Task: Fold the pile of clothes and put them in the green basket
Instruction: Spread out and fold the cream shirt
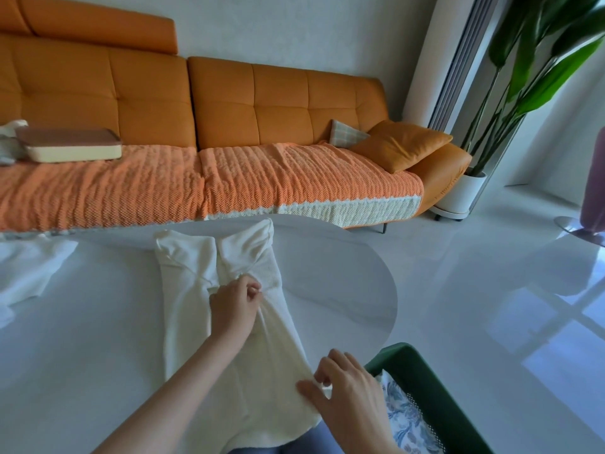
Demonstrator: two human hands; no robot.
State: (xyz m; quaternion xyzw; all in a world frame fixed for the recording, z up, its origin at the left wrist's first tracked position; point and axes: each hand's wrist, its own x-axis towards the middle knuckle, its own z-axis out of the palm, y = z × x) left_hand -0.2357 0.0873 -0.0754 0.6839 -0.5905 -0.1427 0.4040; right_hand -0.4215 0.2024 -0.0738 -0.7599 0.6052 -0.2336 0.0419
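Note:
A cream knitted garment [203,335] lies lengthwise on the white table [98,355], its sides folded in. My left hand [234,304] pinches a fold of it near the middle. At the near right edge of the cloth, my right hand [347,388] pinches the hem between thumb and fingers. The green basket [425,381] stands at the lower right beside the table, with a blue-and-white patterned cloth [406,417] inside it. More white clothing [29,273] lies at the table's left edge.
An orange sofa [229,109] with an orange knitted cover runs behind the table, bearing a flat cream-and-brown box [70,147] and cushions [399,142]. A potted plant [465,191] stands at the right on the glossy white floor [491,290].

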